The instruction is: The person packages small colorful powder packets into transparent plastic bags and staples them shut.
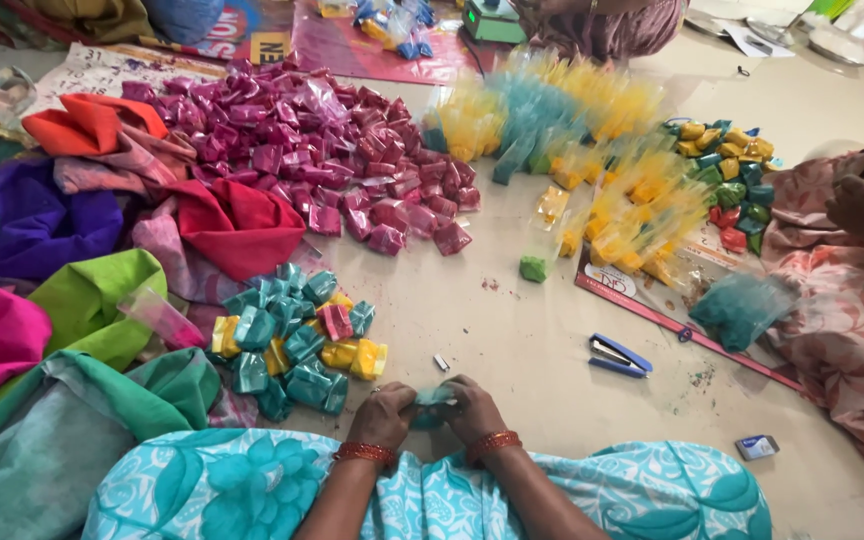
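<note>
Hands, left hand (384, 412) and right hand (472, 403), pinch teal packet (435, 397)

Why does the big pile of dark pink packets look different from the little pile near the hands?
The big heap of magenta plastic packets is all one colour; the small heap of teal, yellow and pink packets is mixed. The magenta heap is far bigger and lies farther from the hands. Both are shiny little packets piled on the floor.

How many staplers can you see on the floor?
1. A blue stapler lies on the floor to the right of the person's hands, apart from them. Others may be hidden under the packets or cloth.
</note>
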